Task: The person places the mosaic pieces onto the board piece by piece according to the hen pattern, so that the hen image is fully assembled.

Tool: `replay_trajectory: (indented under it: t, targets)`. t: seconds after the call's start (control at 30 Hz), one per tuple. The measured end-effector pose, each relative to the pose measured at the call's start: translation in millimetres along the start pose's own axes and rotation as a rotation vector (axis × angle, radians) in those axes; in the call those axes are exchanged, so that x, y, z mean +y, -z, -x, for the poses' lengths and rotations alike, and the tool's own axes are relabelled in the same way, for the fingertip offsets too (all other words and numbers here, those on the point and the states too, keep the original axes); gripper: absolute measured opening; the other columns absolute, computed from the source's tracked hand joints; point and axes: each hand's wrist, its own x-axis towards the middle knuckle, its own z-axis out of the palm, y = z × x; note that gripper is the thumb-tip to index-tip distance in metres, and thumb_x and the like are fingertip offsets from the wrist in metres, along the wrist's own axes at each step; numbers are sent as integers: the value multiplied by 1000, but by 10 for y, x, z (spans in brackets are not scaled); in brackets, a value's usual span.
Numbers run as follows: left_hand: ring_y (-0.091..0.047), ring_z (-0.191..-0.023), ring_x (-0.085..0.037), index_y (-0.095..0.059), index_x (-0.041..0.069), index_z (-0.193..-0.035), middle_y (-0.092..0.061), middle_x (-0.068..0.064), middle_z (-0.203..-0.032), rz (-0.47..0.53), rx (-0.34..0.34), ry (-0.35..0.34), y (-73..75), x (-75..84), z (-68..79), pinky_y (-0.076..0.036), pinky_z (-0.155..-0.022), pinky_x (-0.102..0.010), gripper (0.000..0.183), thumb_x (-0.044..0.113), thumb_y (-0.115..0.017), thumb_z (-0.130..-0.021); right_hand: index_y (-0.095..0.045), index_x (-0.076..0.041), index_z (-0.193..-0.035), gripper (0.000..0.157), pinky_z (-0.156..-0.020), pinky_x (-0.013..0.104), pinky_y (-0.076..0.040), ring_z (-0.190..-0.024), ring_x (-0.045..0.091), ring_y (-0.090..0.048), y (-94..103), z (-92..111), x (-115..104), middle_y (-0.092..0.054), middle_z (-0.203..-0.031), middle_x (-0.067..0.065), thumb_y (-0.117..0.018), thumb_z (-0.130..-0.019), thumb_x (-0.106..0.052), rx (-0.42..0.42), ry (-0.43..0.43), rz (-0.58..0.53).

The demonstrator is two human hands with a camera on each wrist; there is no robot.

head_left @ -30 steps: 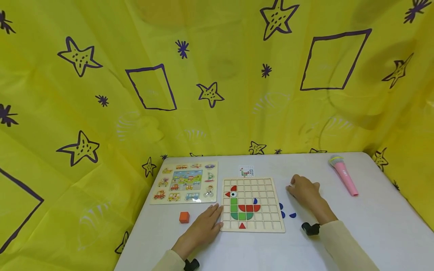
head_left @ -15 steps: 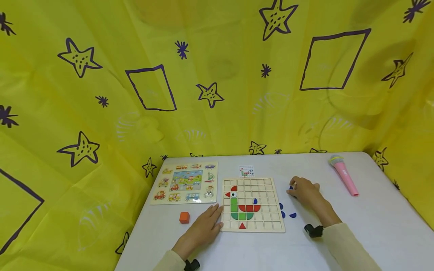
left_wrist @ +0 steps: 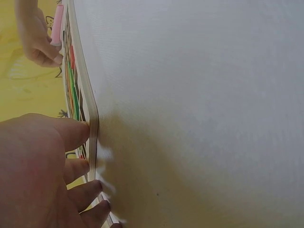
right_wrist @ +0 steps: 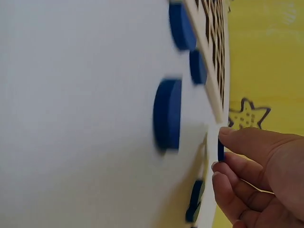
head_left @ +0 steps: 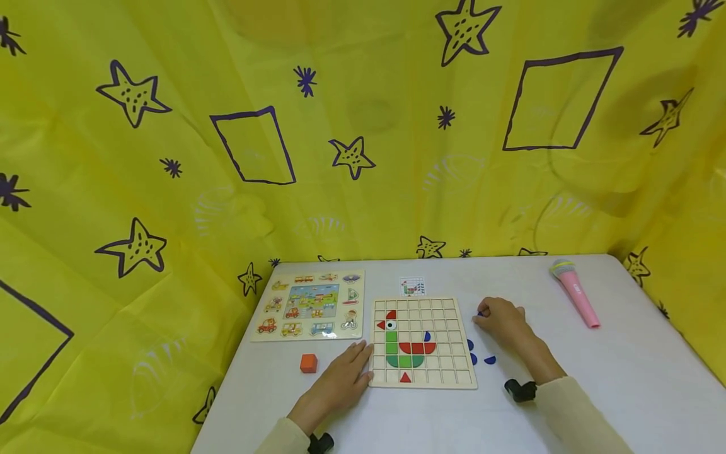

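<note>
A wooden grid board point(head_left: 448, 372) lies mid-table, with red, green and blue pieces forming a bird. My left hand point(head_left: 340, 377) touches its left edge; in the left wrist view, the thumb and relaxed fingers point(left_wrist: 78, 168) meet the rim. Just beyond the board's right side, my right hand point(head_left: 505, 320) pinches a small blue piece point(right_wrist: 221, 149) between thumb and fingertips. A blue half-disc point(right_wrist: 167, 114) lies on the table below that hand, and two more blue pieces point(head_left: 470, 345) sit against the board's right edge.
Behind the board lies a small bird pattern card point(head_left: 412, 287). A vehicle picture puzzle point(head_left: 351, 328) is at the back left, with an orange cube point(head_left: 309, 364) in front. A pink toy microphone point(head_left: 578, 299) rests at the right. Yellow cloth point(head_left: 363, 208) hangs behind the table.
My right hand shifts slightly right, then back left toward the board, with the blue piece at its fingertips. My left hand stays at the board's edge.
</note>
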Motion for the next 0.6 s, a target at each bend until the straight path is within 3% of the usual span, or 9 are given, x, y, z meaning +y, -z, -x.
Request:
replay_trajectory:
  t: [0.37,0.6]
  targets:
    - [-33,-159,-29,-37,20,-166,-35,-4,-172,3,-4,10,-1,-5,-3,-35,-126,-51,64,39,-56,-108,-71,-1,-108,22,-87,49,-39,-86,23,-61,-235,5,-522,-71,-93,6,-79,-95,-17,-47,28,-39]
    - [-34,-158,-29,-37,19,-166,-36,-4,-171,1,-1,0,-8,-22,-11,-36,-126,-51,63,39,-56,-109,-71,-1,-103,20,-86,50,-42,-82,22,-60,-359,-23,-693,-68,-88,5,-81,-93,-15,-69,61,-24]
